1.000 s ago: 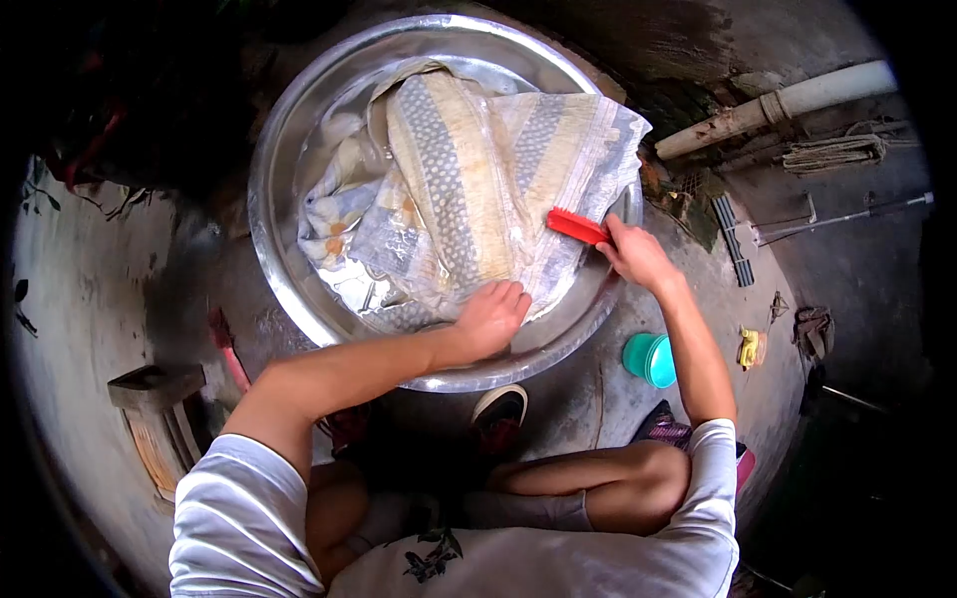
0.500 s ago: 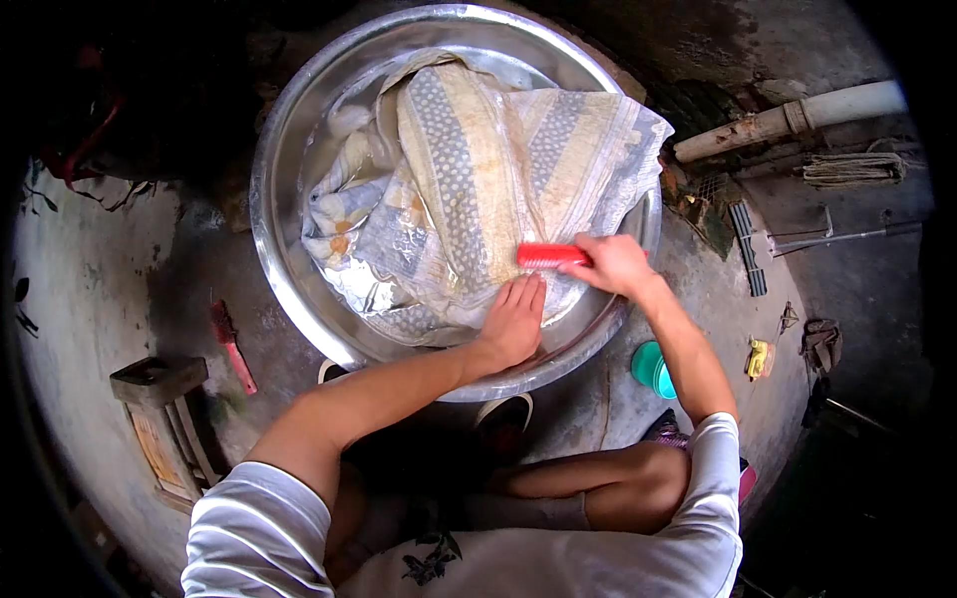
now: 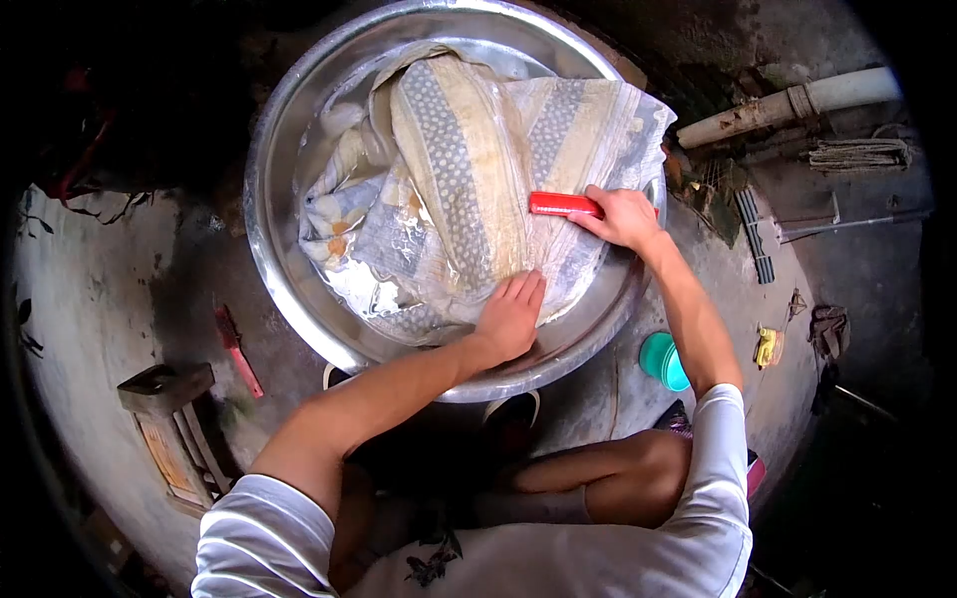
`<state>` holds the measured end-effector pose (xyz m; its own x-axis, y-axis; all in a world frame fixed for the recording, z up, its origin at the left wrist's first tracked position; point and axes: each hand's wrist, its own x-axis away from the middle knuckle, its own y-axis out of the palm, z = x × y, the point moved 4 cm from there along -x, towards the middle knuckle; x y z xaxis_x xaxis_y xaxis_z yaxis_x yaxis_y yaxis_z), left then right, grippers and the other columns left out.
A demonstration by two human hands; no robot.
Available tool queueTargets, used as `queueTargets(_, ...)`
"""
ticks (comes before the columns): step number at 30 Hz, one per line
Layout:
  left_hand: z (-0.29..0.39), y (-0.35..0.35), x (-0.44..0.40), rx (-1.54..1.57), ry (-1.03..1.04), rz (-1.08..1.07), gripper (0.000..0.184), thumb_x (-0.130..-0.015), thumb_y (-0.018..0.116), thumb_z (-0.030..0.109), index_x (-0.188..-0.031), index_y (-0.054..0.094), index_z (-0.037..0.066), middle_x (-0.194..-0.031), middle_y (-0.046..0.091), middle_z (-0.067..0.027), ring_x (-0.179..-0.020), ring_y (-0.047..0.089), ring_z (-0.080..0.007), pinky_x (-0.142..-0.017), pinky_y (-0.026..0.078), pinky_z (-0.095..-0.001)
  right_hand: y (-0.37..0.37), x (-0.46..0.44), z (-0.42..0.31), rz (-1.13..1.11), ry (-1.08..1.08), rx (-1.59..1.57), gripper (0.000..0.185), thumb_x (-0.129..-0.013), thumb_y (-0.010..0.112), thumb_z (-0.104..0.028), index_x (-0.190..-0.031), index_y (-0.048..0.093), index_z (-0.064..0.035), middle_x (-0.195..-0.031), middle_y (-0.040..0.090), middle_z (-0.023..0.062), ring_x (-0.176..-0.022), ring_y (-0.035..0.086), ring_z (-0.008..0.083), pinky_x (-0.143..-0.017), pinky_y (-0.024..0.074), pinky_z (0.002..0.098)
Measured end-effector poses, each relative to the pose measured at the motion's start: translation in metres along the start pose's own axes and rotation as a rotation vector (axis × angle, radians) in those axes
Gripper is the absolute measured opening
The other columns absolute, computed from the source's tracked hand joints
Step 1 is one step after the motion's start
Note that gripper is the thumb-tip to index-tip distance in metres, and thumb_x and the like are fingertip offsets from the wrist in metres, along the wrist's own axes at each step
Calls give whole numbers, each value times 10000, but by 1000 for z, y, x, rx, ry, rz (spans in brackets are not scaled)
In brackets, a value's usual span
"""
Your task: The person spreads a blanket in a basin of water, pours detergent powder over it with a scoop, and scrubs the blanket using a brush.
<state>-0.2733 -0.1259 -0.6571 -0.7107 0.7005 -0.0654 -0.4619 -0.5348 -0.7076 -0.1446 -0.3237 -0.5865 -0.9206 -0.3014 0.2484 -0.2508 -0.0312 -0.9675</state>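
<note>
A wet, patterned cloth (image 3: 483,169) with grey dotted and cream stripes lies bunched in a large metal basin (image 3: 282,289). Part of it sits in water at the basin's left side, while its right end reaches over toward the rim. My right hand (image 3: 625,217) grips a red scrubbing brush (image 3: 565,203), which rests against the cloth's right part; the bristles are hidden beneath it. Near the basin's front rim, my left hand (image 3: 510,314) presses on the cloth's lower edge, fingers together. Whether it pinches the fabric is hard to see.
A teal cup (image 3: 658,359) stands on the floor right of the basin. Left of it lies another red-handled brush (image 3: 237,354), near a small wooden stool (image 3: 164,389). A white pipe (image 3: 847,92) runs at the upper right, above a coiled rope (image 3: 859,154).
My right hand has pushed the red brush up and slightly right, away from my left hand. My left hand stays on the cloth in nearly the same place.
</note>
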Motion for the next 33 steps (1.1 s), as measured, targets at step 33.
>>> queueTargets(33, -1, 1, 0, -59, 33, -74, 688, -711, 625, 115, -1344, 428, -67, -1424, 409, -197, -1330, 355, -340, -1111, 288, -428, 5, 4, 9, -1, -150, 13, 439, -821, 584, -604, -872, 641, -172, -610, 634, 104, -584, 645, 326, -538, 503, 455)
